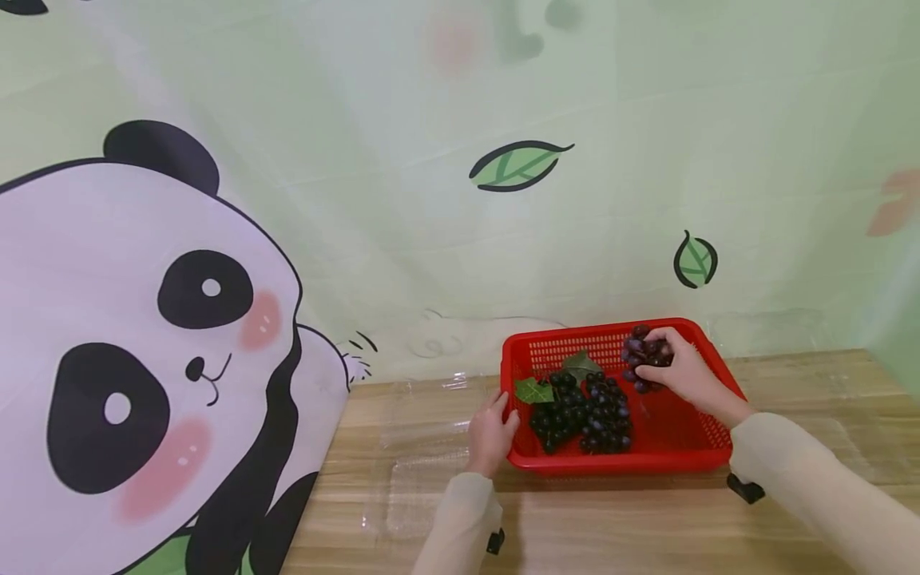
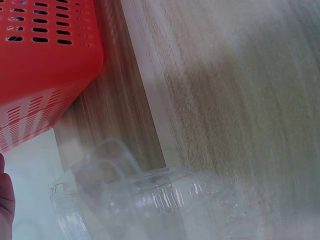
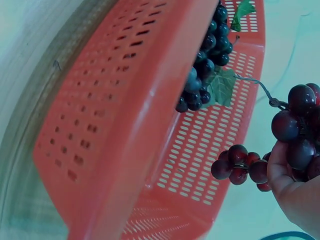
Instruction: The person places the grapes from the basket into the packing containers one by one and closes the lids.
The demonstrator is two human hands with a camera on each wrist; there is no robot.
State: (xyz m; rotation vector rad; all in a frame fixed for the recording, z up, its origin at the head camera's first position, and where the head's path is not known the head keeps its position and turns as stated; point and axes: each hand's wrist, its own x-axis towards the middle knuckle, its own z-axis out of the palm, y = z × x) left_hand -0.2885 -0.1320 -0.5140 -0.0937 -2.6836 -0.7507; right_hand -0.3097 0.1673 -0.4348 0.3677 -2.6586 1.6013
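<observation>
Your right hand (image 1: 686,369) grips the purple grape bunch (image 1: 644,355) above the red basket (image 1: 668,447); your left hand (image 1: 492,431), fingers relaxed, rests on its rim, beside the dark grapes (image 1: 582,411) and the clear plastic trays (image 1: 420,479).

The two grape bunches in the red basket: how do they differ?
The purple-red grape bunch is gripped by the right hand at the red basket's far right; the dark grape bunch lies loose on its floor. The dark bunch is larger, nearly black, and shows green leaves. Both are round-berried clusters.
</observation>
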